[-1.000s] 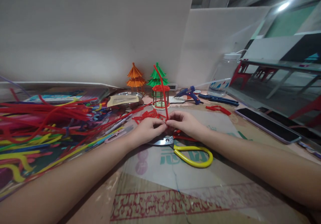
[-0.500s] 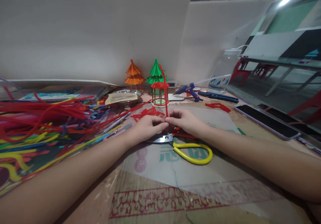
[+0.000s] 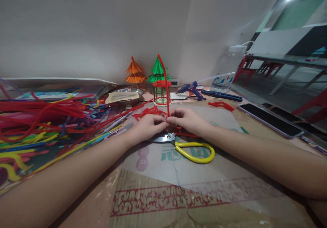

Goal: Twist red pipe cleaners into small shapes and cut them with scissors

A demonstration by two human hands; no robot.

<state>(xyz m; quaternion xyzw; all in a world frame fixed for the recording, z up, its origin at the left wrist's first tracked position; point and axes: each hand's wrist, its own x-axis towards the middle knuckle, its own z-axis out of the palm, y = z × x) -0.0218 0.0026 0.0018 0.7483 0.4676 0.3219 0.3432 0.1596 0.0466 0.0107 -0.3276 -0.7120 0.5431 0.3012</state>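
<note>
My left hand [image 3: 146, 126] and my right hand [image 3: 185, 118] meet at the middle of the table, fingertips pinched together on the lower end of a long red straw [image 3: 165, 85] that stands up from them. Just below the hands lie scissors with yellow handles [image 3: 194, 149] on cardboard. Behind the hands stands a small red-roofed straw pavilion [image 3: 162, 92], with several short red straw pieces [image 3: 148, 111] scattered beside it.
A big pile of coloured straws [image 3: 43, 122] fills the left side. An orange pagoda model [image 3: 134, 72] and a green pagoda model [image 3: 158, 71] stand by the wall. A blue glue gun [image 3: 191, 90], clear jar [image 3: 227, 71] and dark phone [image 3: 270, 119] lie to the right.
Both hands keep pinching the red straw and have shifted slightly up the picture as the view tilted; the straw stands more upright.
</note>
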